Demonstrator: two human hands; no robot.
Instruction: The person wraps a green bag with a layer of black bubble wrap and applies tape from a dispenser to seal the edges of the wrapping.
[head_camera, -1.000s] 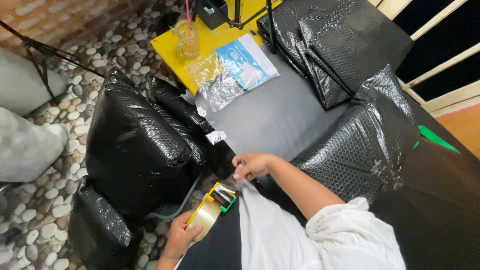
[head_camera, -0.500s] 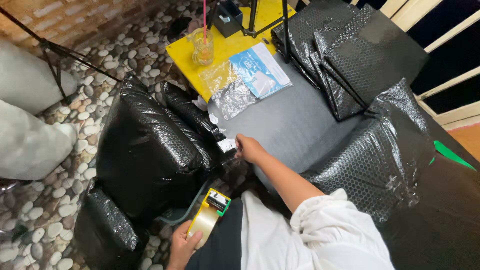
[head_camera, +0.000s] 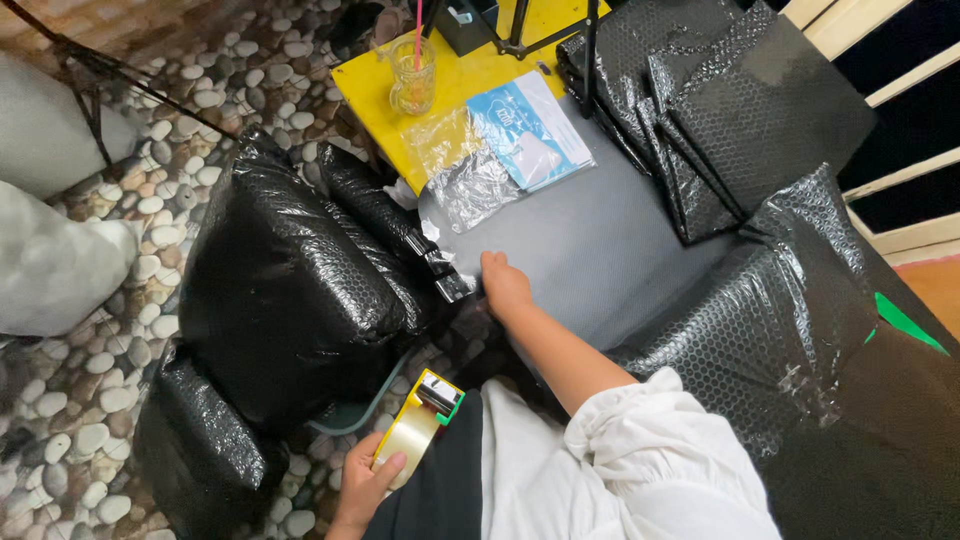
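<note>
My left hand (head_camera: 362, 482) is low in the view and grips a tape dispenser (head_camera: 420, 425) holding a roll of clear yellowish tape. My right hand (head_camera: 505, 285) reaches out from a white sleeve to the near edge of the grey tabletop (head_camera: 600, 240). Its fingers curl down against the shiny taped end (head_camera: 450, 283) of a narrow black bubble-wrapped package (head_camera: 375, 215). I cannot see whether those fingers pinch anything. A large black wrapped bundle (head_camera: 285, 290) sits just left of that hand.
A yellow table (head_camera: 470, 75) carries a glass mug with a pink straw (head_camera: 413, 78), a clear plastic bag (head_camera: 465, 170) and a blue-and-white packet (head_camera: 530, 130). Black bubble mailers (head_camera: 730, 110) are stacked at the upper right. A black wrapped parcel (head_camera: 760, 320) sits right. The floor is pebbles (head_camera: 90, 400).
My right hand has moved away from the tape dispenser, up to the table edge and the taped end of the narrow package. My left hand still holds the dispenser.
</note>
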